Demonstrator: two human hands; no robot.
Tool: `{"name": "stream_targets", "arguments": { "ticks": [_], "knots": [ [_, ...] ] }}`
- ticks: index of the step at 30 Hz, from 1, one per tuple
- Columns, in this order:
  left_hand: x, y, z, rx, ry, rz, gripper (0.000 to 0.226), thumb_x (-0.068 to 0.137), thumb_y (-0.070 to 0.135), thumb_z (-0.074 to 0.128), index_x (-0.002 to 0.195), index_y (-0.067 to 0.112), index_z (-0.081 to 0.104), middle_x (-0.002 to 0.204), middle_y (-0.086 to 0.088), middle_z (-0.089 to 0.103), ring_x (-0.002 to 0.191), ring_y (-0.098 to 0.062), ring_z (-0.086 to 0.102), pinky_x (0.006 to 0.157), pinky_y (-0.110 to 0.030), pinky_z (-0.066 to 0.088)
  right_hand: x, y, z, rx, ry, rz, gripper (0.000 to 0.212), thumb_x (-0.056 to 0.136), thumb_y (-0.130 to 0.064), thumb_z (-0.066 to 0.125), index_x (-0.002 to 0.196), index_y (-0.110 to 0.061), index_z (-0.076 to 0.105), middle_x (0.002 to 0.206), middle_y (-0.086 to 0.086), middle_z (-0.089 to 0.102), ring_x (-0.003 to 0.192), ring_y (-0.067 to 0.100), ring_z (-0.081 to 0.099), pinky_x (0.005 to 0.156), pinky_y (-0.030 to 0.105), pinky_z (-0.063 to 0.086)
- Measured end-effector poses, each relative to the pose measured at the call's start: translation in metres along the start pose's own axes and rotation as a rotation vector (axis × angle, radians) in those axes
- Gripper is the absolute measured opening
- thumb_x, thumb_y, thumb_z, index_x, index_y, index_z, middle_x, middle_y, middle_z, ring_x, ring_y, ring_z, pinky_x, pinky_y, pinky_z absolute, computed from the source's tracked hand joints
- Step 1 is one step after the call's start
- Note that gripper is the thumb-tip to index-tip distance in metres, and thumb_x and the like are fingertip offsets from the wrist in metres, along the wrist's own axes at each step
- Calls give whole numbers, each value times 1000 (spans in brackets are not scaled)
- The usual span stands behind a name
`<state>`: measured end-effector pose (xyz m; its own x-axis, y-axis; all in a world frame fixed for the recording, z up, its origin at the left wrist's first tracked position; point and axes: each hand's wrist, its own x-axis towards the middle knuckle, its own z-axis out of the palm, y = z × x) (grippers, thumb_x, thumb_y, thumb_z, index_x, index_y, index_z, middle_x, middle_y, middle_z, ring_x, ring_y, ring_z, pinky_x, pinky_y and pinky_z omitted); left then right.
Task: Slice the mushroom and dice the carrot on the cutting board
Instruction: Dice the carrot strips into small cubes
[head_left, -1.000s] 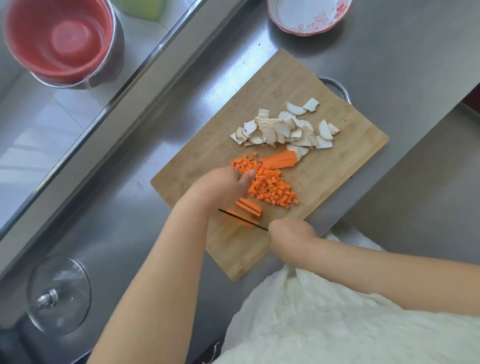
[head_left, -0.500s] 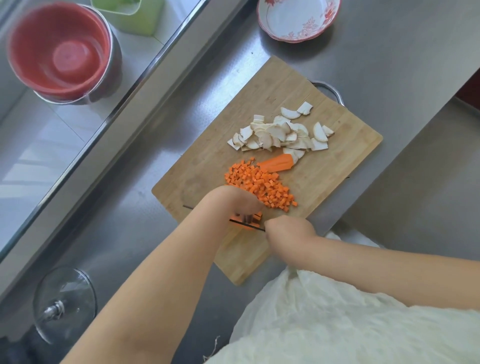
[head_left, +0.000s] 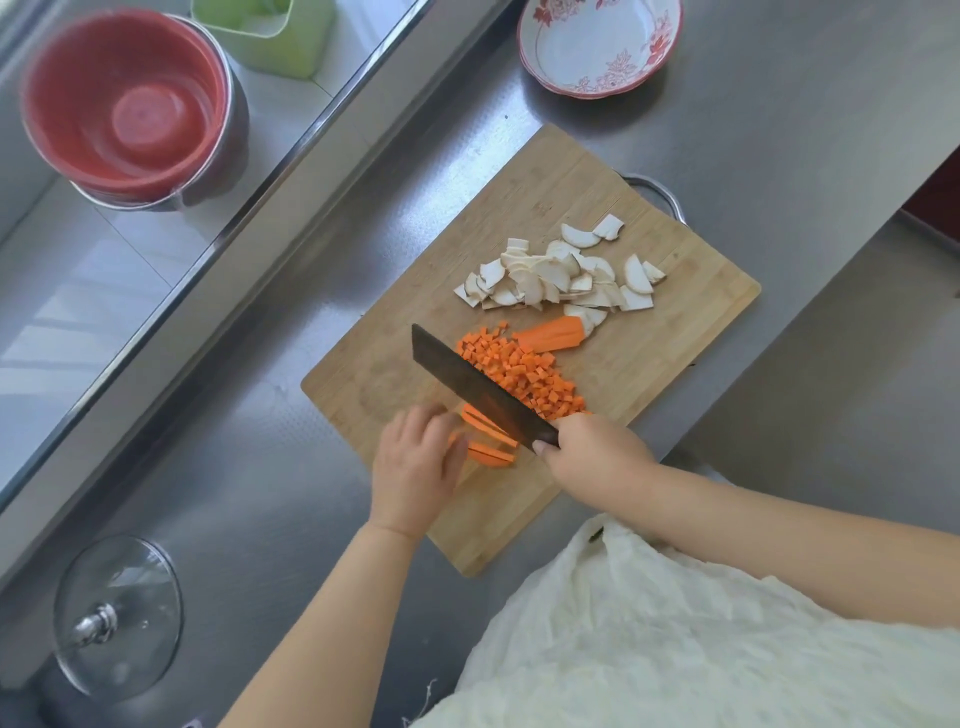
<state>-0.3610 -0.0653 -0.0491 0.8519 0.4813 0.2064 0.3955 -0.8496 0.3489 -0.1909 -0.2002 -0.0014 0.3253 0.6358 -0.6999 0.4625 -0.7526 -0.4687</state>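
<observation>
On the wooden cutting board (head_left: 691, 312), the cleaver (head_left: 475, 389) is gripped at its handle by the right hand (head_left: 592, 452), fingers curled round it; the dark blade is tilted flat-side up and reaches away over the near edge of the diced carrot (head_left: 524, 374). The carrot strips (head_left: 488, 441) at the board's near side are touched by the fingers of the left hand (head_left: 415, 467), which are held fairly straight and close together. An uncut carrot piece (head_left: 553, 333) is seen beyond the dice, touching the sliced mushroom (head_left: 561, 278) heaped toward the far corner. A patterned bowl (head_left: 597, 41), a red basin (head_left: 130, 104) and a glass lid (head_left: 117, 616) are placed around the steel counter (head_left: 779, 130)
</observation>
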Motion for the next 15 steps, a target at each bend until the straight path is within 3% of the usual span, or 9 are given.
{"name": "stream_targets", "arguments": {
  "ticks": [2,5,12,15],
  "knots": [
    [-16,-3,16,121,-233,48,35,89,35,65,114,12,62,118,-9,60,103,-29,53,85,-42,47,-1,1,-4,40,9,14,29,98,-36,45,110,-17,62,90,3,63,89,26,61,67,27,42],
    [-7,-2,21,165,-406,73,56,77,26,77,128,18,55,128,-6,56,115,-30,50,91,-45,47,-2,4,-6,59,23,25,28,97,-37,46,110,-17,62,80,-2,56,78,22,55,66,27,42],
    [10,-15,20,210,-499,191,54,70,32,80,120,17,64,118,0,63,108,-28,57,89,-40,49,-9,10,-7,64,30,23,28,98,-37,45,108,-16,61,81,-2,56,83,22,59,65,27,43],
    [6,-15,23,185,-506,154,46,73,28,79,113,15,63,111,-2,62,102,-29,59,86,-40,49,-9,13,-8,75,45,37,27,98,-36,45,108,-16,61,71,-8,49,79,21,55,63,26,37]
  ]
}}
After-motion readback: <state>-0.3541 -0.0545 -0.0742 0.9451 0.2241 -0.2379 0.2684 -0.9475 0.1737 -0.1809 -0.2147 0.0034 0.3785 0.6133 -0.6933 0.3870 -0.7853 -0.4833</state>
